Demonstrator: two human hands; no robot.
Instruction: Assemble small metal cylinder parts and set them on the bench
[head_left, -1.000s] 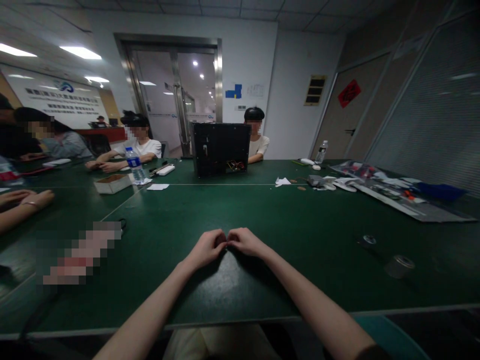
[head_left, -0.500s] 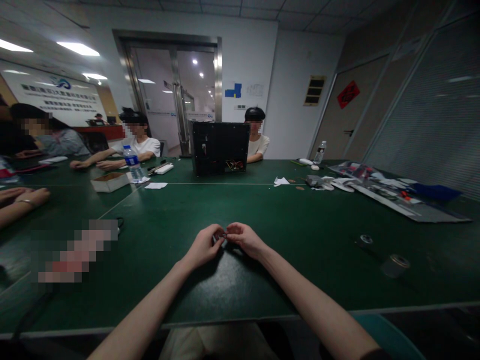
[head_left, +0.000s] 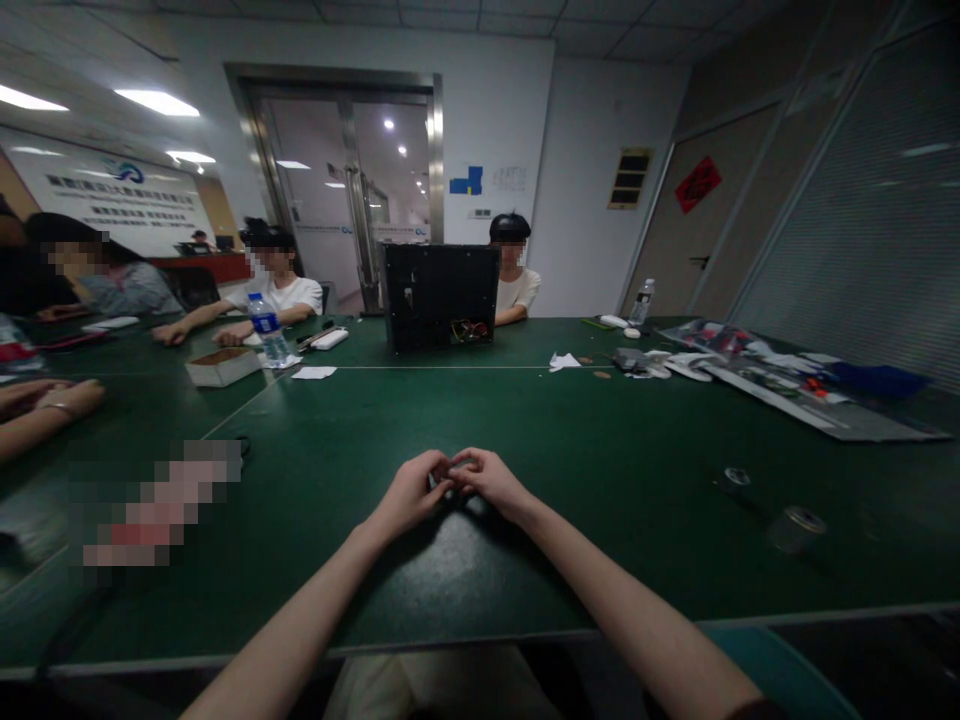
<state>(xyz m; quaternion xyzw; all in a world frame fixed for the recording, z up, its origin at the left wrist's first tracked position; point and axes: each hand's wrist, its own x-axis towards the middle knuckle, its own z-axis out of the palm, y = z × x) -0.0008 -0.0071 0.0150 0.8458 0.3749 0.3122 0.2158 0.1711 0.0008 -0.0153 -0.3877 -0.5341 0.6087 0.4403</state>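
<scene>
My left hand [head_left: 411, 492] and my right hand [head_left: 489, 479] rest together on the green table [head_left: 585, 440], fingertips meeting in a pinch. Between the fingertips sits a tiny dark object [head_left: 444, 473] that is too small to name. Both hands have curled, closed fingers. My bare forearms run back toward the near table edge.
Two small tape rolls [head_left: 796, 526] lie to my right. A black box [head_left: 440, 296] stands at the far middle, with a water bottle [head_left: 264, 326] and a cardboard box [head_left: 223, 365] to the left. Papers and tools [head_left: 780, 385] cover the right. Other people sit around the table.
My hands stay joined at the same spot; the fingers have shifted slightly around the tiny object. A person at the far left has moved their arms a little.
</scene>
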